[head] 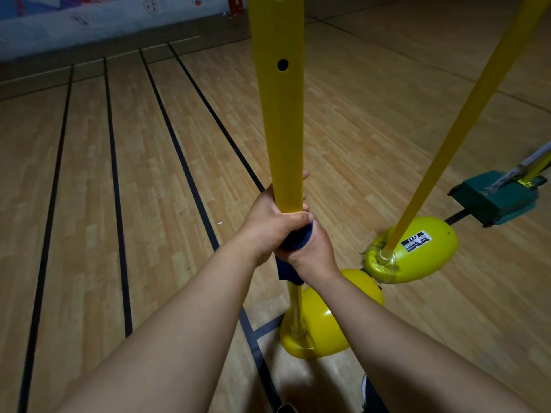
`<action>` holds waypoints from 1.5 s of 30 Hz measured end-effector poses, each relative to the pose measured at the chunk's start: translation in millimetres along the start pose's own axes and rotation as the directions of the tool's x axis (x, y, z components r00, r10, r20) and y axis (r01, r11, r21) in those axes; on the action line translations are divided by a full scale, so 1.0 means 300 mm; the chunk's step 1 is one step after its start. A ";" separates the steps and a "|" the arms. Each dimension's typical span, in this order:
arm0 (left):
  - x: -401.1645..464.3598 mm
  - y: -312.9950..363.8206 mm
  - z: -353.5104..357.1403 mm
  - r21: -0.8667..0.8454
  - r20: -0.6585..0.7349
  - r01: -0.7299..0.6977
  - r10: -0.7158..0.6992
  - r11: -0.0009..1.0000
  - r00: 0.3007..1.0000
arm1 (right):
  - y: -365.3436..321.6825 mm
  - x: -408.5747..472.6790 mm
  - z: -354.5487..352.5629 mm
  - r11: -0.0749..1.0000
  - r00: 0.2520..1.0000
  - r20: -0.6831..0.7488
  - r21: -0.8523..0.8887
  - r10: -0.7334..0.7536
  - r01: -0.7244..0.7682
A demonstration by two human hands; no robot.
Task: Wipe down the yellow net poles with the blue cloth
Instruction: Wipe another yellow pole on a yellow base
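A yellow net pole (280, 120) with round holes rises straight in front of me from a yellow base (325, 320) on the floor. My left hand (269, 222) grips the pole, fingers curled round it. Just below it, my right hand (310, 251) grips the dark blue cloth (298, 238), which is wrapped round the same pole; a corner of the cloth hangs down under my wrist. A second yellow pole (465, 120) leans to the right, standing in its own yellow base (417, 251).
Wooden gym floor (119, 204) with black court lines runs to a padded wall (89, 22) at the back. A green base (498, 198) with another pole lies at the right edge. A dark shoe tip (365, 391) shows near the bottom.
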State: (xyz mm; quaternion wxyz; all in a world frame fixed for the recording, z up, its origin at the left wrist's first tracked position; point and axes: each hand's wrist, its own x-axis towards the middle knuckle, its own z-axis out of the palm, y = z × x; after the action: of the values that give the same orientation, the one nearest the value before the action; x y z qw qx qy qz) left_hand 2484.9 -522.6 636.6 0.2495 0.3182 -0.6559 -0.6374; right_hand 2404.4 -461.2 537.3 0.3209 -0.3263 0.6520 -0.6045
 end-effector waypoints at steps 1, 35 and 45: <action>0.003 0.004 -0.004 -0.006 0.013 -0.003 0.003 1.000 1.000 | 0.003 0.005 0.001 1.000 1.000 -0.001 -0.007 -0.004 0.004; -0.002 -0.007 0.032 0.132 -0.123 0.028 -0.011 0.991 0.992 | 0.129 -0.019 -0.018 0.977 0.998 0.053 -0.213 0.037 -0.025; 0.018 -0.057 0.067 0.084 -0.267 0.041 -0.017 0.996 0.964 | 0.187 -0.017 -0.019 0.953 0.997 0.056 -0.302 0.059 -0.040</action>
State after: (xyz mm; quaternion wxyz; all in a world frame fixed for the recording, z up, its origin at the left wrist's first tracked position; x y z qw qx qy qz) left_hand 2468.3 -512.8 617.9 0.3113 0.4213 -0.6396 -0.5626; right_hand 2400.6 -450.5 481.8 0.3035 -0.3740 0.7336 -0.4793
